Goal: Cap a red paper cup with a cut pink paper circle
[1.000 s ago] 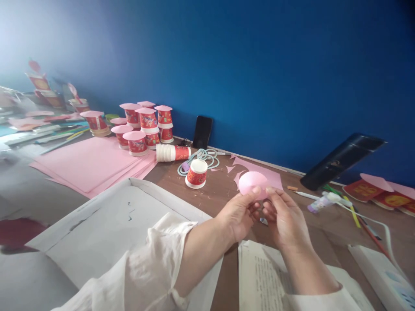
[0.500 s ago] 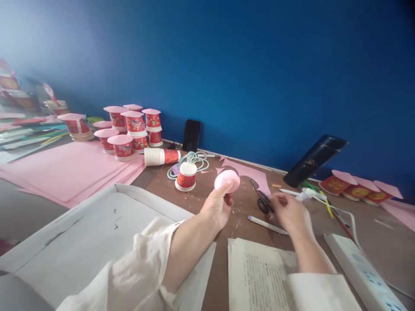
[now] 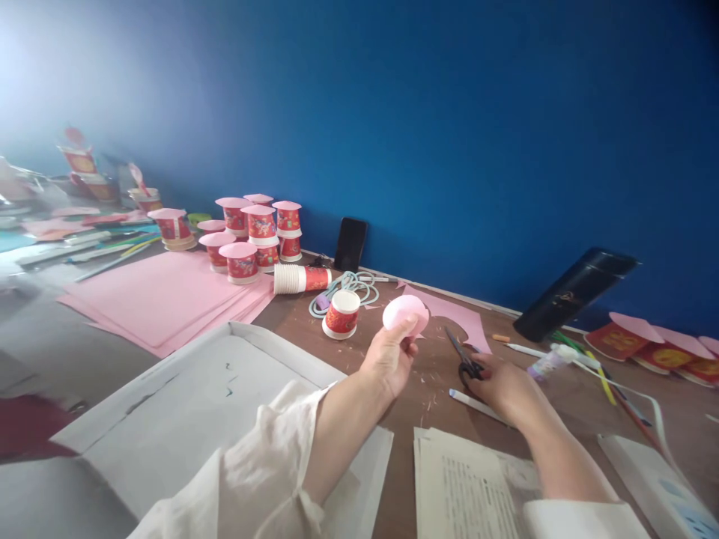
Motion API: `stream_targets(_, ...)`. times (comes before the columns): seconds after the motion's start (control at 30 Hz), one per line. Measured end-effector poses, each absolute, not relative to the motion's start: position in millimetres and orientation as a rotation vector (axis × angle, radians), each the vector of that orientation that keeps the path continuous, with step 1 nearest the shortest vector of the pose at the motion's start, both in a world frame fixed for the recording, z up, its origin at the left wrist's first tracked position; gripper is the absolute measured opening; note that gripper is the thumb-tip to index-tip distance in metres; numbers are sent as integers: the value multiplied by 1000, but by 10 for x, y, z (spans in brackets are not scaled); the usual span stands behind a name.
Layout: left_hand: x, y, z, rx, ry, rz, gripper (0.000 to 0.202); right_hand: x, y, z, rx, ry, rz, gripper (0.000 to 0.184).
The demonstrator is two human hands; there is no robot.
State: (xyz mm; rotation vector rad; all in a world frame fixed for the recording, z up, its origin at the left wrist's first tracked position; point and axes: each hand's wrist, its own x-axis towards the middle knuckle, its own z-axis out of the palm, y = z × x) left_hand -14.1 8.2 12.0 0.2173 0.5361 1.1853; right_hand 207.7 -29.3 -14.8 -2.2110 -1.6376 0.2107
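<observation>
My left hand (image 3: 390, 355) pinches a pink paper disc (image 3: 401, 313), thumb across its face, above the brown table. My right hand (image 3: 505, 385) has its fingers closed at the handles of the dark scissors (image 3: 463, 356), whose blades lie toward the wall. Just below that hand is a capped white marker (image 3: 477, 405). Beyond my hands lies a pink paper offcut (image 3: 454, 311) with curved cut edges. A red paper cup (image 3: 341, 318) stands upside down to the left of the disc.
Cups topped with pink discs (image 3: 241, 262) stand stacked at the left, beside pink sheets (image 3: 146, 292). A phone (image 3: 351, 245) and a black flask (image 3: 576, 294) lean against the blue wall. A glue stick (image 3: 547, 364), printed papers (image 3: 472, 483) and a power strip (image 3: 651, 479) are at the right.
My right hand has come onto the scissors' handles, and the scissors have turned slightly. My left hand still holds the pink disc. The whole view has shifted, showing more of the left side.
</observation>
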Motion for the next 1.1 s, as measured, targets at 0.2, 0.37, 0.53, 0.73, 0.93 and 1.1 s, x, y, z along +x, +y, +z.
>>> stream_targets(0.2, -143, 115, 125, 193, 511, 1216, 30, 1735, -405, 85, -1848, -1222, 781, 61)
stream_targets(0.37, -150, 133, 146, 169, 494, 1231, 27, 1365, -527, 173, -1252, -945, 1304, 60)
stream_targets(0.53, -163, 145, 183, 96, 471, 1226, 20, 1115, -576, 76, -1192, -899, 1306, 60)
stream_targets(0.73, -196, 157, 209, 90, 474, 1152, 19, 1002, -575, -50, -1348, -1043, 1185, 68)
stream_targets(0.93, -199, 173, 177, 172, 468, 1105, 21, 955, -584, -108, -1332, -981, 1252, 72)
stream_targets(1.1, -194, 174, 150, 226, 446, 1053, 25, 948, -579, -131, -1323, -978, 1248, 65)
